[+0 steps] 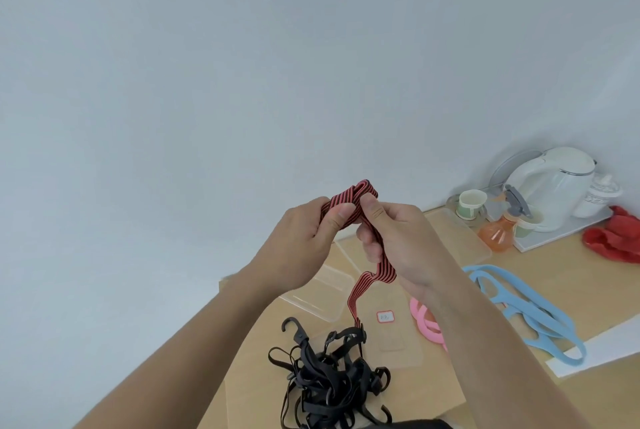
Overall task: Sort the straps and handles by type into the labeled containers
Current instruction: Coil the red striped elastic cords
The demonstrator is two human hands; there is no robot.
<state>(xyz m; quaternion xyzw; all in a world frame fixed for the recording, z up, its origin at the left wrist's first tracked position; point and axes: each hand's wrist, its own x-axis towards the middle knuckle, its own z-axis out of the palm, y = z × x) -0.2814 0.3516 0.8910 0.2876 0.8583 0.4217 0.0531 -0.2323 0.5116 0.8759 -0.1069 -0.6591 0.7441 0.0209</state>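
— Is there any writing to read here?
— Just one small white label [385,316] with a red border, on a clear container [410,345].
— What does it say?
— It has dark handwritten marks, too small and blurred to read.

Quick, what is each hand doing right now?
Left hand: grips the folded end of the red-and-black striped strap.
Right hand: grips the same strap, which hangs down below it.

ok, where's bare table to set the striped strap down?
Free: bare wood between the blue handles and the kettle tray. Also the clear labeled container between the black strap pile and the pink handles looks empty. Crowded: the tray corner and around the pile.
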